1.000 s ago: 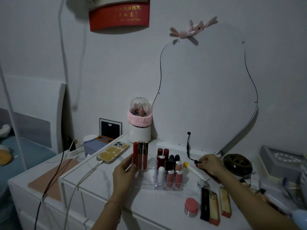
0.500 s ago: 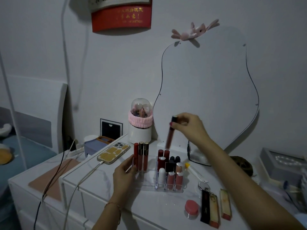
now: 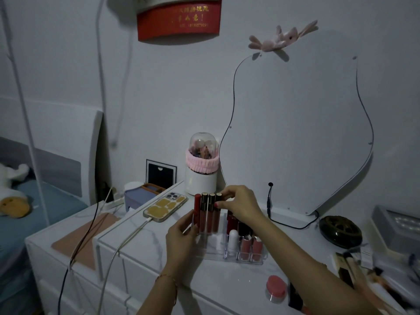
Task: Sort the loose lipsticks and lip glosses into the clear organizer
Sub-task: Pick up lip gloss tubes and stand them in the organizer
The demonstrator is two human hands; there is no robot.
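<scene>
- Organizer (image 3: 231,254): clear, sits on the white dresser top (image 3: 218,283) in front of the mirror (image 3: 300,133), between your two hands. Its right compartments hold upright lipsticks (image 3: 248,246) and one white tube (image 3: 233,239).
- Mirror: wavy outline, leans against the wall behind the organizer; a pink plush toy (image 3: 281,39) sits on its top edge.
- Phone (image 3: 165,208): face down, cable plugged in, lies just left of the organizer.
- Your right hand (image 3: 238,204): reaches over the organizer from the right; fingers pinched on the cap end of the rightmost lip gloss (image 3: 217,212), which stands upright in the rear left part of the organizer.
- Your left hand (image 3: 181,237): placed against the organizer's left side, fingers curled beside the tubes; whether it grips anything, you cannot tell from this view.
- Three more tall tubes (image 3: 203,212) stand in a row touching the held gloss on its left, the leftmost one red.
- Pink-lidded jar (image 3: 275,289): rests on the dresser near the front edge, well apart from the organizer.
- Loose boxed items (image 3: 345,267) lie at the far right, blurred.
</scene>
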